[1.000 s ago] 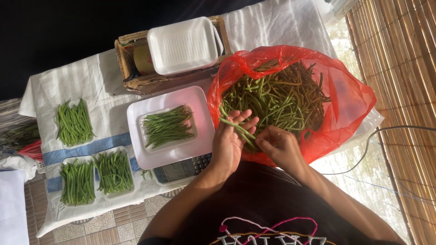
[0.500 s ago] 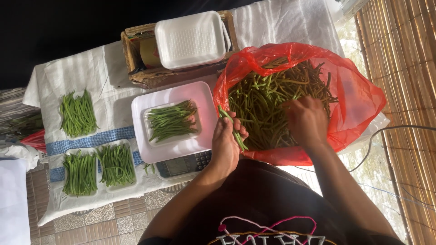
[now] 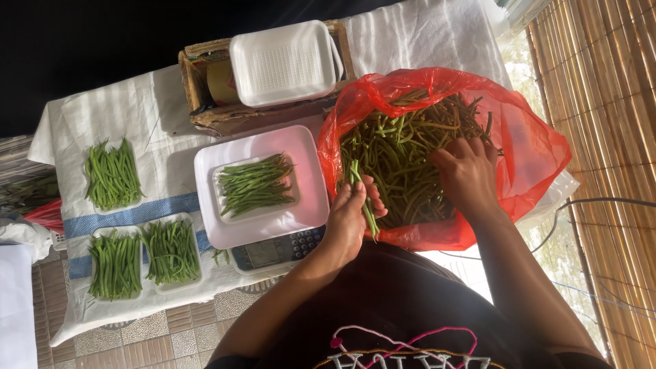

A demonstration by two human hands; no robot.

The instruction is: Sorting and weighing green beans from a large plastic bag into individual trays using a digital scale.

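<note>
Left hand (image 3: 352, 215) pinching green beans (image 3: 362, 195) at red bag (image 3: 533, 150) rim, right hand (image 3: 468, 171) spread among bagged beans

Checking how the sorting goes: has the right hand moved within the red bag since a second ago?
Yes. The right hand went from the near rim of the red bag, beside the left hand, deeper into the green beans.

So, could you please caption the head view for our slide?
Left hand holds green beans; right hand digs in red bag.
</note>
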